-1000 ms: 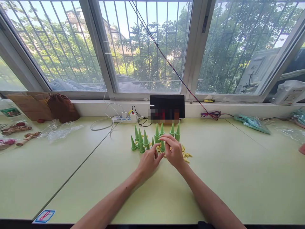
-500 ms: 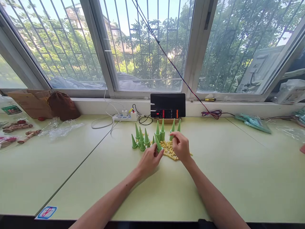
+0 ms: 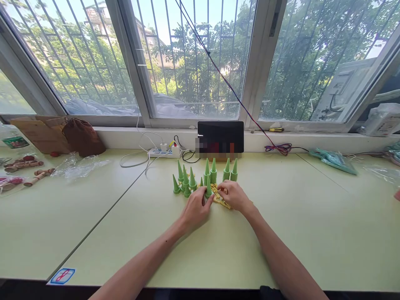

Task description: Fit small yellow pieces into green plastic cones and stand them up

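Note:
Several green cones [image 3: 187, 184] stand upright in a cluster on the pale green table [image 3: 306, 225], with more of them [image 3: 230, 171] at the back right. My left hand [image 3: 196, 208] grips one green cone [image 3: 208, 189] near its base. A heap of small yellow pieces [image 3: 220, 196] lies between my hands. My right hand [image 3: 235, 196] rests on that heap, fingers curled and pinching down among the pieces.
A black display [image 3: 220, 137] stands against the window ledge behind the cones. A white power strip [image 3: 163, 153] with cables lies to its left. A brown pouch [image 3: 82, 138], clear plastic bags [image 3: 78, 165] and wooden toys [image 3: 28, 171] sit far left. A teal packet [image 3: 333, 160] lies far right.
My right hand has come off the cone it shared with my left hand, swung right, then dropped onto the yellow heap. My left hand kept the cone and tilted it upright.

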A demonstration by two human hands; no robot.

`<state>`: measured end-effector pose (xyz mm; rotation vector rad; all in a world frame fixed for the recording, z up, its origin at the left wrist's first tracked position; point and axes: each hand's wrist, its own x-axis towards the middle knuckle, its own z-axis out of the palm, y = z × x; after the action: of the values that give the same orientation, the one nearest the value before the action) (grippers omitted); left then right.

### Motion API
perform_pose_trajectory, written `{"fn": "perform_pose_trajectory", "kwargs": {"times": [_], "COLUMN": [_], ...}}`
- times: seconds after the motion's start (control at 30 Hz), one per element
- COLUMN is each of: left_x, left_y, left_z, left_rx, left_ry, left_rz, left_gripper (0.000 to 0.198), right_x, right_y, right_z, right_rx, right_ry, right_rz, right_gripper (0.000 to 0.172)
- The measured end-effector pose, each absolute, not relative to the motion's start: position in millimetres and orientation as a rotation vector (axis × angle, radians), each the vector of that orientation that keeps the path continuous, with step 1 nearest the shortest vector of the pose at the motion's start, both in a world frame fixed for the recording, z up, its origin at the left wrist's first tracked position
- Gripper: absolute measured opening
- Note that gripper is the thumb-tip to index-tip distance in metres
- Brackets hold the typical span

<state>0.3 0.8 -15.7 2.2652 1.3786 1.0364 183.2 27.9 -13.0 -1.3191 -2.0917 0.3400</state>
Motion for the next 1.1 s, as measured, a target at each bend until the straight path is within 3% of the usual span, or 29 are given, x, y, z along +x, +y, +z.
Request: {"fn": "perform_pose_trajectory", "kwargs": {"times": [0.33, 0.57, 1.1], "left_x": [0.2, 0.4, 2.4], "left_y": [1.2, 3.4, 4.1], "left_z": [-16.7, -18.7, -16.1], "left_rx": [2.277, 2.223, 1.715], "left_ry": [1.321, 1.33, 0.989], "left_rz": [1.078, 1.061, 1.044], "left_gripper": [0.021, 0.025, 0.027], "right_x": [173.9, 171.4, 175.6], "right_y": [20.8, 22.1, 23.6], "right_z": [-13.8, -16.2, -13.7], "right_rx": [-1.302, -1.329, -1.354], "right_ry": [-2.231, -2.262, -2.038], "right_rz": [0.453, 0.423, 0.433], "right_gripper": [0.008, 0.014, 0.005]}}
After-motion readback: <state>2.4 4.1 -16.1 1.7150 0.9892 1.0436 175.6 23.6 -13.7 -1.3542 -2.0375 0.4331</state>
